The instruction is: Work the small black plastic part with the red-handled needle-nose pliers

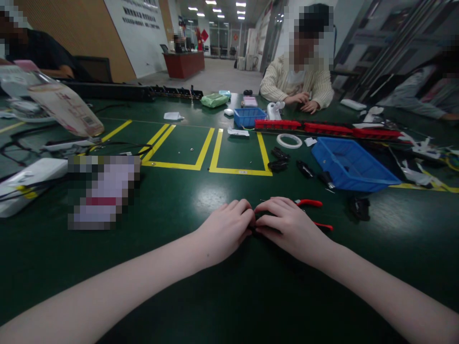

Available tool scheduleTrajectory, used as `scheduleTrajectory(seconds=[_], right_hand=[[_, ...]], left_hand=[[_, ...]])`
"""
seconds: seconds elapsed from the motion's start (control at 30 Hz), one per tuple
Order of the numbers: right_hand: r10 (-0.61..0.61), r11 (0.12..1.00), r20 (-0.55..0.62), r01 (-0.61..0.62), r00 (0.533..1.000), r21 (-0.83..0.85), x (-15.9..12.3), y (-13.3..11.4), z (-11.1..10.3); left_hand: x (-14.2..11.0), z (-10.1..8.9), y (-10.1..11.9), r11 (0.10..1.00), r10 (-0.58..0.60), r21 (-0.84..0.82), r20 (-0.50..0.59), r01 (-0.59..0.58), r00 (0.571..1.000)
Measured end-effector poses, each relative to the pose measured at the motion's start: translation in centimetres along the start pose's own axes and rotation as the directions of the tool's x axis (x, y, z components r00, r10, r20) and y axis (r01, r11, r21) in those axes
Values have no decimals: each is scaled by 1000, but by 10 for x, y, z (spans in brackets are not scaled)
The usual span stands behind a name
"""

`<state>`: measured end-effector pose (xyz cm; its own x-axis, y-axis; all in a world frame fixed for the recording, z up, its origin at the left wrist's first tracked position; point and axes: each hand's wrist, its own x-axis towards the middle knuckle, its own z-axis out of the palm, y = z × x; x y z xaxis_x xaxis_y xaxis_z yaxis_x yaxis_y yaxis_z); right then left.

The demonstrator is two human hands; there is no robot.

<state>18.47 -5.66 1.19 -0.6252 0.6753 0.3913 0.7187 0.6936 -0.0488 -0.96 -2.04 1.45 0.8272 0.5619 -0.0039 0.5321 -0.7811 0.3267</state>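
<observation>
My left hand point(229, 227) and my right hand point(287, 224) meet fingertip to fingertip just above the green table. The fingers of both are curled and closed around a small dark piece point(254, 228), mostly hidden by them, so I cannot make out its kind. A pair of red-handled pliers point(309, 203) lies on the table, partly behind my right hand. Beyond the hands are several small black parts point(305, 168), and another black part point(359, 209) lies farther right.
A blue bin point(353, 165) stands at right, near a tape roll point(289, 140) and long red strips point(328, 129). Left are a blurred pinkish rectangular item point(107, 191), a white box point(32, 181) with cables and a tilted bottle point(68, 105). A person point(299, 81) sits across the table point(172, 296).
</observation>
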Motion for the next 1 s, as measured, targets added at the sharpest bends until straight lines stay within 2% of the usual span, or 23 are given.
scheduleTrajectory(seconds=[0.13, 0.33, 0.6, 0.7, 0.87, 1.0], right_hand=[[-89, 995, 14, 89, 996, -46, 5, 3, -1], [-279, 948, 23, 280, 960, -155, 5, 13, 4], [-386, 902, -8, 376, 922, -214, 2, 20, 3], [-473, 858, -28, 453, 881, -243, 4, 22, 1], [-633, 754, -66, 594, 772, -282, 6, 28, 3], [-674, 716, -49, 635, 737, -291, 8, 32, 3]], left_hand=[[2, 1, 0, 997, 22, 72, 2, -22, 1000], [3, 1, -4, 999, 31, 7, 15, -31, 999], [2, 1, 3, 997, -25, 75, 21, 24, 999], [2, 3, 0, 999, 16, 38, -14, -15, 1000], [3, 2, -7, 996, 76, -34, -17, -77, 997], [3, 1, -10, 991, 85, -101, -28, -87, 996]])
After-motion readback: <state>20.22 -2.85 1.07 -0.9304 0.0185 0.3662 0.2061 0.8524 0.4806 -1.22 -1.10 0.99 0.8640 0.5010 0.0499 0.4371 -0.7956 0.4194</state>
